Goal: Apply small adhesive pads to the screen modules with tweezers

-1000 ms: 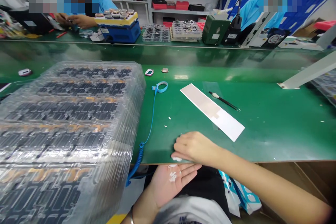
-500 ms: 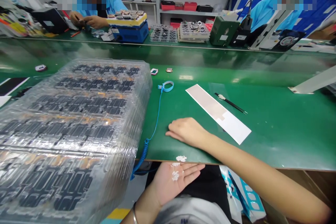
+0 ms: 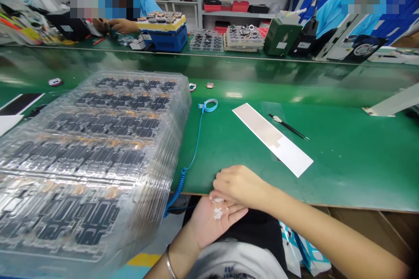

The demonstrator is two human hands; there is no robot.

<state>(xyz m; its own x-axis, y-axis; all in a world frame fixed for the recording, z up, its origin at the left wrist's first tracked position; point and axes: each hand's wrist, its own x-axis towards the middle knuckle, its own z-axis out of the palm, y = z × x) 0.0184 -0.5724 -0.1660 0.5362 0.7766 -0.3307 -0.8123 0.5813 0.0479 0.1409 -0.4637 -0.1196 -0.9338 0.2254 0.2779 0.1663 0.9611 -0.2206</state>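
Note:
My left hand (image 3: 209,224) lies palm up just below the front edge of the table, its fingers stretched out. Small white pieces (image 3: 218,213) rest in loose clumps on that palm. Directly above its fingers, at the table edge, is my right hand (image 3: 237,185), back upward with the fingers curled under. Whatever those curled fingers may hold is hidden. Past the right hand, a white strip with a beige section (image 3: 273,139) lies slanted on the green table (image 3: 353,165). Black tweezers (image 3: 288,127) lie beside the strip.
A tall stack of clear plastic trays (image 3: 98,139) with dark parts fills the left side. A blue wrist strap (image 3: 209,105) with a coiled cord lies beside it. Across the bench, people in blue sit behind a blue box (image 3: 166,39) and a green box (image 3: 282,37).
My right hand has moved down and toward me, from the tabletop to the edge over my left fingers. The white clump at the table edge no longer shows there.

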